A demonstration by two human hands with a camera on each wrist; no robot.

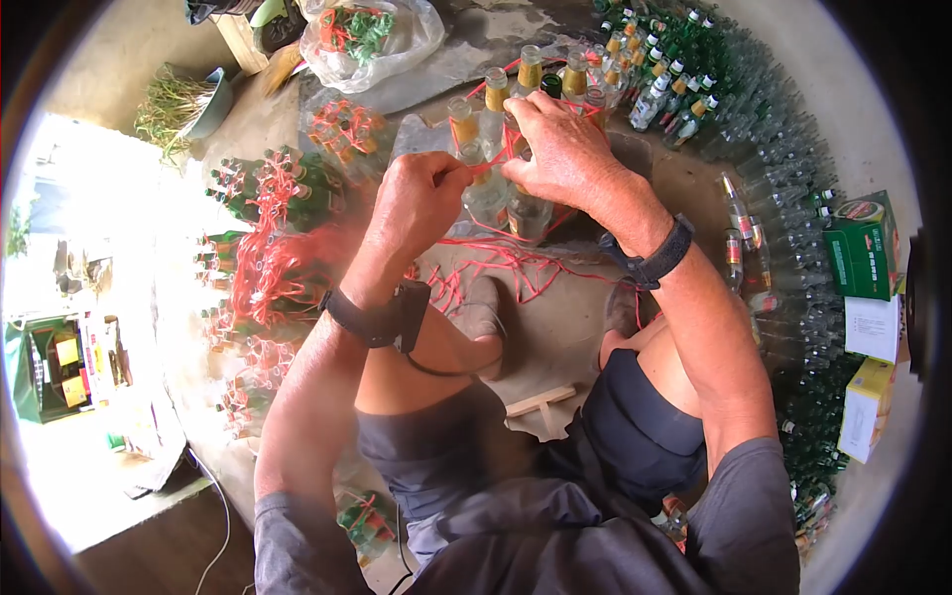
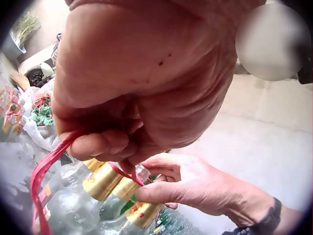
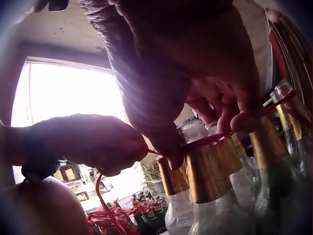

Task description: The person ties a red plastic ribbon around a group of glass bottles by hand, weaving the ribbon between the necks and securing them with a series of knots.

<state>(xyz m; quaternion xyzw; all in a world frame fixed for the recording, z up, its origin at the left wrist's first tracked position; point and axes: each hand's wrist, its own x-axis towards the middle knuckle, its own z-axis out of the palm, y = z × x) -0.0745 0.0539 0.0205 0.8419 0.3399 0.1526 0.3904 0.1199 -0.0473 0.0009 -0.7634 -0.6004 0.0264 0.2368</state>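
Between my knees stands a cluster of clear glass bottles point(image 1: 529, 213) with gold neck foil point(image 3: 203, 178). Red plastic string point(image 3: 208, 141) runs across their necks. My left hand point(image 1: 424, 193), left of the cluster, grips the string with curled fingers; a loose length point(image 2: 36, 181) hangs from it in the left wrist view. Over the bottle tops, my right hand point(image 1: 570, 149) holds the string at the necks, thumb point(image 3: 175, 159) and bent fingertips point(image 3: 239, 122) against it. The left palm hides part of the cluster in the left wrist view.
More red string point(image 1: 496, 263) lies loose on the floor before my feet. Tied green bottles point(image 1: 283, 188) and a red string heap point(image 1: 283, 263) are on the left. Many bottles point(image 1: 773, 188) line the right wall, near a green box point(image 1: 861, 248). A plastic bag point(image 1: 397, 50) sits ahead.
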